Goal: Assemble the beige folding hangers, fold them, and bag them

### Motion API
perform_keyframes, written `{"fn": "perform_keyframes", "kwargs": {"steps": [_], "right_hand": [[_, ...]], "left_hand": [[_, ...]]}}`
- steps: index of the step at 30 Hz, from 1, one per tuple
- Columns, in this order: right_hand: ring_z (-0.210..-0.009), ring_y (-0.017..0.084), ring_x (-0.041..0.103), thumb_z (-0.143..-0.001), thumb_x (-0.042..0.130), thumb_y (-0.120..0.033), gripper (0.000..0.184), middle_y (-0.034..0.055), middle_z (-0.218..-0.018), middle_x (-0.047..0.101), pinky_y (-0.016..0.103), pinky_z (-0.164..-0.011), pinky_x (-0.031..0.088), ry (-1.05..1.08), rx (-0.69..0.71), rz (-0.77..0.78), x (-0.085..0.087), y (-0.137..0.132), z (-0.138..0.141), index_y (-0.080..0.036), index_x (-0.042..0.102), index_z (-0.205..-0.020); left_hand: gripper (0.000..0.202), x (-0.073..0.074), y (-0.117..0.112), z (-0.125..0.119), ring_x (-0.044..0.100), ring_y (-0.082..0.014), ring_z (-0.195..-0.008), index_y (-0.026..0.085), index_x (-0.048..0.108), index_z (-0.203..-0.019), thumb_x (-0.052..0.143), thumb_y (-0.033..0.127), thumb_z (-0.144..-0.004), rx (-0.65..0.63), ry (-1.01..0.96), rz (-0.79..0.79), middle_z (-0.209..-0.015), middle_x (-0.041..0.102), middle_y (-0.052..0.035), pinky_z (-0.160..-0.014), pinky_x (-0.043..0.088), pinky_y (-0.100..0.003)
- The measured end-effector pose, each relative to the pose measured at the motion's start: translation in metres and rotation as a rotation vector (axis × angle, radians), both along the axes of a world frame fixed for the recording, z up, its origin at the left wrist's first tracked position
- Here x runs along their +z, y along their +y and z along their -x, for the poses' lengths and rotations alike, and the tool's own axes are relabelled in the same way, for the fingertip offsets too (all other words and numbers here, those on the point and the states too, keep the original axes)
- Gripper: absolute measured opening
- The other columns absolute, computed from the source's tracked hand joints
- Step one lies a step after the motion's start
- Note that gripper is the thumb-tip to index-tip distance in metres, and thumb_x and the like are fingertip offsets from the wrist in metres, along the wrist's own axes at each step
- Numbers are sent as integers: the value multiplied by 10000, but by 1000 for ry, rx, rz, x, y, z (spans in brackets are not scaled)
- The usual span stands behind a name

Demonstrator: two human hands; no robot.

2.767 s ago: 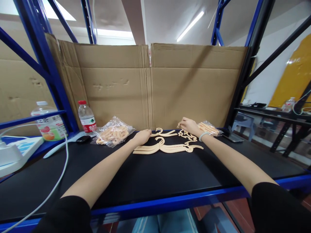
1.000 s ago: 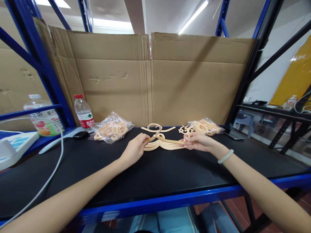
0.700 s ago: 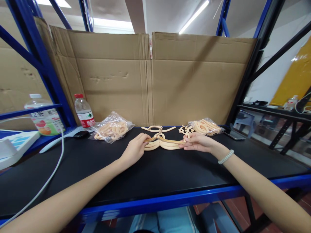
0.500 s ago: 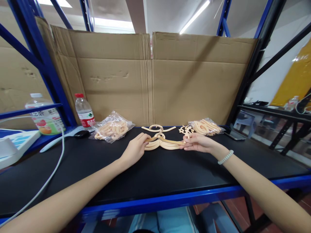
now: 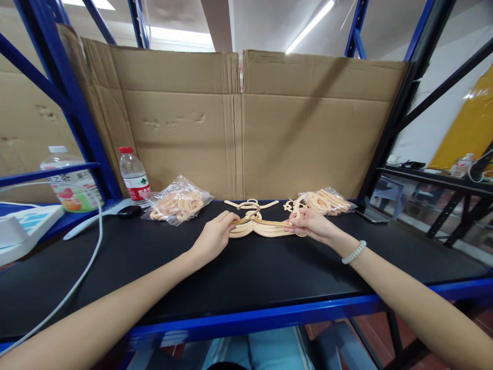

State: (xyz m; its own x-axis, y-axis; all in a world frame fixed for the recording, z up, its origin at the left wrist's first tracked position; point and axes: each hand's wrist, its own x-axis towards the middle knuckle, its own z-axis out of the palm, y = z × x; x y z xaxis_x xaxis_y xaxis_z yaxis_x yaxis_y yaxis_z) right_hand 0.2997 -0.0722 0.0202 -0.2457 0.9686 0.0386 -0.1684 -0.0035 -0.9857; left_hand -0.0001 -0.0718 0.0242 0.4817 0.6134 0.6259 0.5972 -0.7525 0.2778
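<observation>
A beige clothes hanger [image 5: 269,223] with a curved hook spans the gap between my two hands, above the black tabletop. My left hand [image 5: 212,234] pinches its left end between thumb and fingers. At the right end my right hand [image 5: 314,224] is closed on the hanger; a pale curved piece [image 5: 297,206] rises by those fingertips, and I cannot tell whether they grip it too. Just under the held hanger lie more beige hangers [image 5: 269,232], stacked and partly covered by it. Behind the hook rests a thin, slightly bent beige strip [image 5: 270,204].
Clear bags of beige parts sit at the back left [image 5: 179,204] and back right [image 5: 329,201]. Left of them stand a red-capped bottle [image 5: 134,177] and a larger bottle [image 5: 75,187]. A white cable [image 5: 92,257] curves over the left side. Cardboard [image 5: 185,128] walls the back.
The held hanger has tilted, and its hook now sits lower. My right hand has shifted slightly left and up, while my left hand has stayed nearly still.
</observation>
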Motion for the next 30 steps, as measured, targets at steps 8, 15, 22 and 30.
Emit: {"fn": "perform_keyframes", "kwargs": {"steps": [8, 15, 22, 30], "right_hand": [[-688, 191, 696, -586, 843, -224, 337, 54, -719, 672, 285, -734, 592, 34, -104, -101, -8, 0, 7, -158, 555, -747], [-640, 160, 673, -572, 851, -282, 372, 4, -710, 627, 280, -688, 571, 121, -147, -177, -5, -1, 11, -171, 551, -761], [-679, 86, 563, -639, 799, -289, 263, 15, -902, 636, 187, -590, 492, 149, -200, -256, 2, -2, 8, -188, 672, -847], [-664, 106, 578, -629, 802, -298, 251, 1, -727, 632, 193, -573, 487, -34, -124, -236, 20, 10, -34, -179, 688, -818]], "left_hand": [[165, 1, 0, 0, 565, -165, -771, 198, 537, -922, 390, 150, -866, 13, -7, -7, -843, 568, -29, -693, 446, -264], [182, -1, 2, -1, 585, -177, -776, 190, 558, -951, 402, 165, -862, 31, -28, 6, -851, 606, -41, -704, 468, -285], [177, -3, 7, -1, 619, -185, -776, 193, 554, -988, 434, 197, -858, 68, -134, 97, -850, 646, -40, -698, 483, -296], [179, -2, 10, 3, 602, -176, -750, 187, 527, -1017, 438, 230, -868, 95, -102, 59, -855, 616, -38, -673, 471, -287]]}}
